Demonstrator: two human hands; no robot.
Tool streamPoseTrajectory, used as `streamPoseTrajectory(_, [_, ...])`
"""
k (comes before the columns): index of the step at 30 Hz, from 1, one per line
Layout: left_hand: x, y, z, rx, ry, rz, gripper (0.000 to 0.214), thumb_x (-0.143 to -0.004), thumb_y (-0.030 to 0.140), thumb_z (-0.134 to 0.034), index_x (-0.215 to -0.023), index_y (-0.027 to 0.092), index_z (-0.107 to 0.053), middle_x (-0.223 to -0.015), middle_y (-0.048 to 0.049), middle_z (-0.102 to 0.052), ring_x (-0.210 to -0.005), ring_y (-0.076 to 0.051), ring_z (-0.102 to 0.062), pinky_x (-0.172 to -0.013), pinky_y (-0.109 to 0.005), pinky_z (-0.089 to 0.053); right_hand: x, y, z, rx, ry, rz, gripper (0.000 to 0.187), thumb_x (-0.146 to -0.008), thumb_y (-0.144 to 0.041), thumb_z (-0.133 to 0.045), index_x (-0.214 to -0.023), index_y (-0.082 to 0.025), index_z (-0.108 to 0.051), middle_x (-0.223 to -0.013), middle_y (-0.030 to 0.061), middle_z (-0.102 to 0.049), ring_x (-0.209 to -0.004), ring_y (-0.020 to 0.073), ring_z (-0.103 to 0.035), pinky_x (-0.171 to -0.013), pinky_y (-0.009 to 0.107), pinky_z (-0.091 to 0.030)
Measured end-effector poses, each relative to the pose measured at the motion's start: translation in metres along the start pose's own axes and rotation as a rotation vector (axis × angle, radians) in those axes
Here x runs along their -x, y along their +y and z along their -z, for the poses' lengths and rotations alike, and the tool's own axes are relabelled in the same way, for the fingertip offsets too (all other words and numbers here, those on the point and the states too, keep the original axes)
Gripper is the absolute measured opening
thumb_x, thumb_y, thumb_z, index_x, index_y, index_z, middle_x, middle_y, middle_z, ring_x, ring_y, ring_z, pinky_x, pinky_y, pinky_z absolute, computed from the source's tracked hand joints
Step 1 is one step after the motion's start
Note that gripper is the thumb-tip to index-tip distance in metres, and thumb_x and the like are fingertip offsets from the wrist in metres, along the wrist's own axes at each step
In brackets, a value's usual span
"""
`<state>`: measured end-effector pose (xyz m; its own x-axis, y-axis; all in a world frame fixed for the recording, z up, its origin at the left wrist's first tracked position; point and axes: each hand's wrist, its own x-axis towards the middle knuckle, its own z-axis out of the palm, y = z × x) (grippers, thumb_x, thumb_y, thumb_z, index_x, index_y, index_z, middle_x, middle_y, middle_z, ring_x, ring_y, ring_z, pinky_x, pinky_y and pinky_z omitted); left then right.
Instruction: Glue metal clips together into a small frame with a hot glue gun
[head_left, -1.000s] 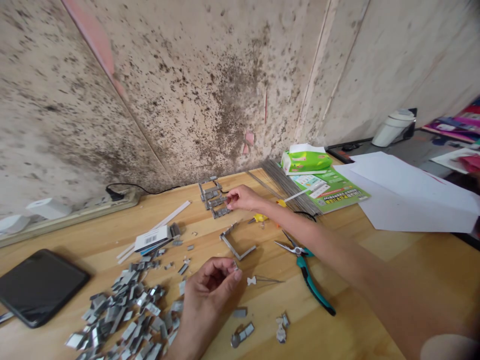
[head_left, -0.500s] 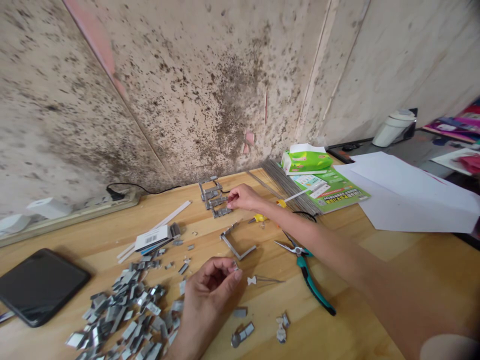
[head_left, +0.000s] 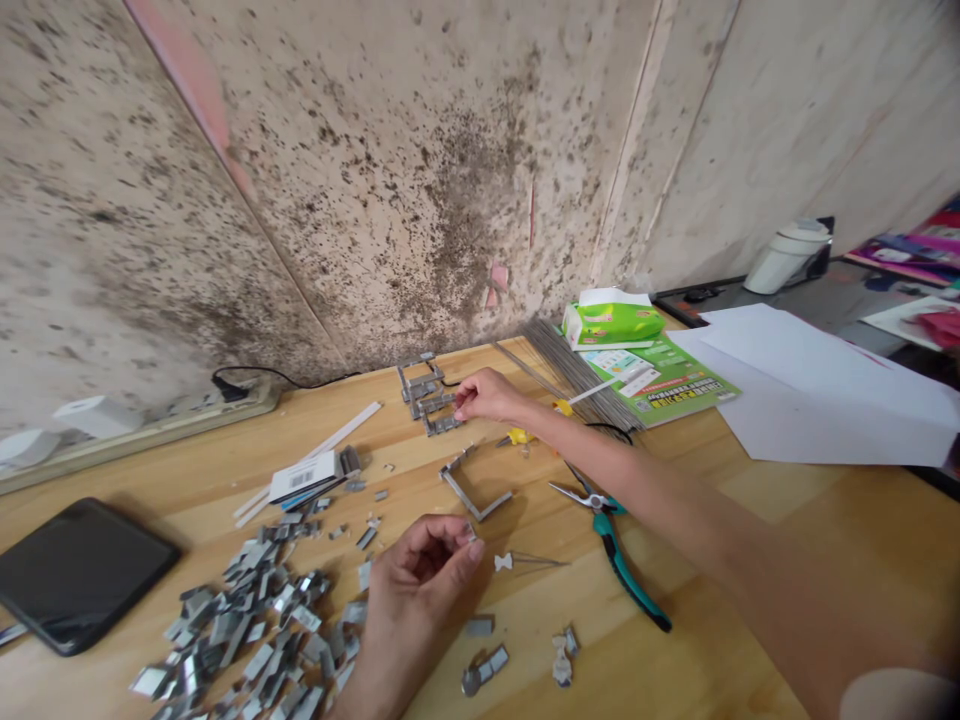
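My left hand (head_left: pixel 431 575) pinches a tiny shiny bit between thumb and forefinger, too small to name. Beyond it lies a bent grey angular frame (head_left: pixel 472 492) on the table. Further back, my right hand (head_left: pixel 484 395) has its fingers drawn together at the edge of a grey metal assembly (head_left: pixel 427 395); what they hold, if anything, is hidden. Under my right forearm is a yellow glue-gun nozzle (head_left: pixel 517 437). Pliers with teal handles (head_left: pixel 619 560) lie nearby. A small white bow-shaped piece with thin wires (head_left: pixel 504 562) rests beside my left hand.
Many small metal pieces (head_left: pixel 255 610) are heaped at left, near a black tablet (head_left: pixel 82 575). Thin grey rods (head_left: pixel 574 370), a green tissue pack (head_left: pixel 615 320) and white paper sheets (head_left: pixel 832 390) lie at right. A power strip (head_left: pixel 255 398) runs along the wall.
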<state>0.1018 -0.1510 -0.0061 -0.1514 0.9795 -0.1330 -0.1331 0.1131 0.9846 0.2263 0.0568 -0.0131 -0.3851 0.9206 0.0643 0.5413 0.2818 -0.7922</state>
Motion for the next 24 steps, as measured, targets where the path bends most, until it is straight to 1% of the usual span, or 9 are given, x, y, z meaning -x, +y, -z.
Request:
streamPoseTrajectory(6, [0.000, 0.001, 0.001, -0.017, -0.007, 0.000, 0.023, -0.057, 0.028, -0.078, -0.067, 0.013, -0.063, -0.059, -0.0003, -0.061, -0.049, -0.008, -0.051, -0.044, -0.017, -0.038, 0.003, -0.004, 0.002, 0.002, -0.010, -0.014, 0.020, -0.055, -0.012, -0.073, -0.075, -0.012, -0.070, -0.057, -0.0055, -0.058, -0.054, 0.0078, -0.049, -0.050, 0.018, -0.033])
streamPoseTrajectory(13, [0.001, 0.003, -0.001, 0.017, -0.009, 0.012, 0.023, -0.056, 0.027, -0.078, -0.069, 0.014, -0.064, -0.059, 0.0014, -0.061, -0.047, -0.008, -0.048, -0.043, -0.017, -0.036, 0.012, -0.013, 0.011, 0.015, 0.002, -0.018, 0.024, -0.055, -0.010, -0.073, -0.079, -0.010, -0.071, -0.061, -0.0042, -0.061, -0.056, 0.0082, -0.050, -0.050, 0.018, -0.033])
streamPoseTrajectory(19, [0.002, 0.005, -0.002, 0.012, -0.016, 0.007, 0.023, -0.057, 0.027, -0.078, -0.069, 0.014, -0.064, -0.058, 0.0019, -0.060, -0.047, -0.007, -0.048, -0.043, -0.017, -0.035, 0.012, -0.013, 0.016, 0.039, 0.039, 0.000, 0.018, -0.059, -0.008, -0.069, -0.076, -0.011, -0.072, -0.063, -0.0014, -0.064, -0.059, 0.0093, -0.053, -0.054, 0.019, -0.035])
streamPoseTrajectory(24, [0.002, 0.006, -0.003, 0.010, -0.012, -0.007, 0.023, -0.056, 0.027, -0.078, -0.069, 0.014, -0.064, -0.057, 0.0020, -0.059, -0.046, -0.007, -0.046, -0.043, -0.016, -0.035, 0.011, -0.011, 0.010, 0.038, 0.073, 0.018, 0.010, -0.063, -0.013, -0.068, -0.072, -0.013, -0.072, -0.064, -0.0002, -0.066, -0.061, 0.0105, -0.055, -0.056, 0.020, -0.036])
